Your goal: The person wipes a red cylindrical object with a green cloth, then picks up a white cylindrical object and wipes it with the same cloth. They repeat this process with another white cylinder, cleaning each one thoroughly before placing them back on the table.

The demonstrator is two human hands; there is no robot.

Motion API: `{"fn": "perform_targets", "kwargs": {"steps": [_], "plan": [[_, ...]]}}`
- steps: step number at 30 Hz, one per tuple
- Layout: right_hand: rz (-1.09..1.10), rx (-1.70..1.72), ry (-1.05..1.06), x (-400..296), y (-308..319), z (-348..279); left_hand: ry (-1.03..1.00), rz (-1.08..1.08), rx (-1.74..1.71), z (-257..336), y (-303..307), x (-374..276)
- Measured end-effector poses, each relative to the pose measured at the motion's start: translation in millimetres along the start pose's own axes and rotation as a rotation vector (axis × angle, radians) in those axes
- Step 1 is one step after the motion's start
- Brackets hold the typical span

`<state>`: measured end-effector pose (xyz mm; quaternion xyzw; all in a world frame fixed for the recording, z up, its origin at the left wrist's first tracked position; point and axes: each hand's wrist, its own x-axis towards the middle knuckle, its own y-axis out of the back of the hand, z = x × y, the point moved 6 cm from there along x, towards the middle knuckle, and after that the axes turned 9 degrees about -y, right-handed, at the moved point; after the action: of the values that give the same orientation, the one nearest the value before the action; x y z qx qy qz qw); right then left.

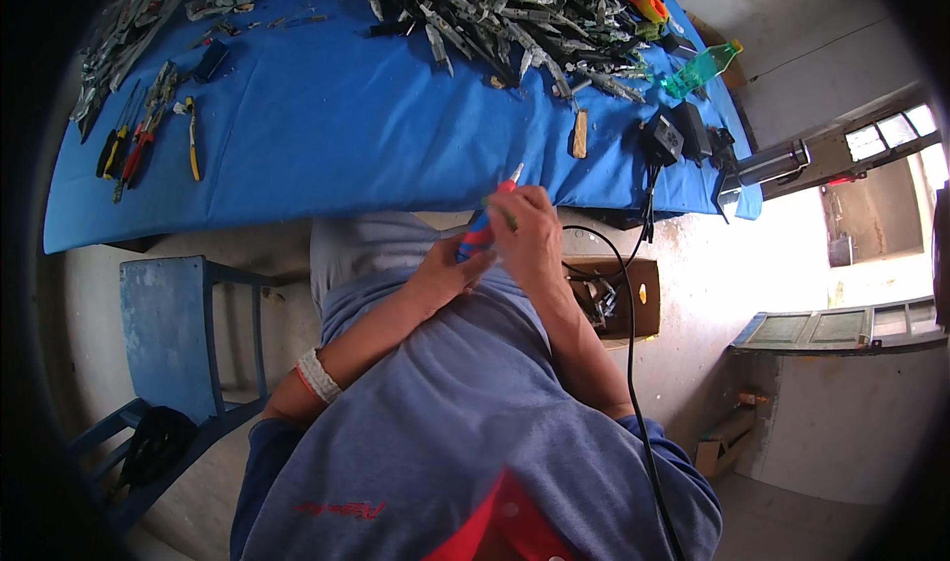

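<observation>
Close to my body, just below the table's front edge, my left hand [443, 275] grips a red-and-blue tool [481, 233]. Its pale pointed tip sticks up past my fingers, and its exact kind cannot be told. My right hand [533, 238], slightly blurred, is against the tool's upper part. A thin green piece [505, 214] shows between the right fingers, too blurred to name. Beyond the hands spreads a table covered with blue cloth [356, 130]. On it, nearest the right hand, lies a small tool with a wooden handle [580, 134].
A large heap of dark stripped parts [512, 23] covers the table's back. Screwdrivers [115, 149], red-handled pliers [139, 153] and a yellow-handled tool [194, 142] lie left. Black adapters [663, 139] and a green bottle [701, 70] are right. A black cable [631, 338] hangs beside my right arm.
</observation>
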<state>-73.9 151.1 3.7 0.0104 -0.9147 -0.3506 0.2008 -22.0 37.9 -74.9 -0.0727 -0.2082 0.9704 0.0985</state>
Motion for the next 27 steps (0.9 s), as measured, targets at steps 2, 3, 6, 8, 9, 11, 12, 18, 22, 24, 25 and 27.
{"fn": "perform_targets", "kwargs": {"steps": [2,3,6,8,9,11,12,18,22,24,25,27], "plan": [[-0.144,-0.028,0.049,-10,-8,-15,-0.045,-0.033,0.139,-8,5,2],[-0.177,-0.02,0.052,-10,-9,-15,-0.058,-0.03,0.243,-11,7,4],[-0.221,-0.037,0.018,0,-9,-5,-0.132,-0.029,0.425,-8,4,5],[-0.182,-0.09,-0.055,21,-3,16,-0.227,-0.004,0.565,-1,1,4],[-0.151,-0.09,-0.105,25,2,18,-0.292,0.023,0.661,1,1,4],[-0.086,-0.092,-0.207,30,10,19,-0.336,0.052,0.758,4,2,4],[-0.053,-0.109,-0.209,30,10,20,-0.314,0.053,0.757,5,2,4],[-0.032,-0.106,-0.217,19,6,29,-0.028,0.004,0.513,-6,5,3],[0.069,-0.062,-0.176,13,6,28,0.006,0.023,0.416,0,5,2],[0.13,-0.078,-0.135,10,5,24,-0.027,0.021,0.379,-10,7,2],[0.111,-0.105,-0.12,9,4,21,-0.049,0.017,0.367,-8,6,4],[0.069,-0.148,-0.082,2,4,12,-0.039,0.041,0.429,-6,2,1]]}}
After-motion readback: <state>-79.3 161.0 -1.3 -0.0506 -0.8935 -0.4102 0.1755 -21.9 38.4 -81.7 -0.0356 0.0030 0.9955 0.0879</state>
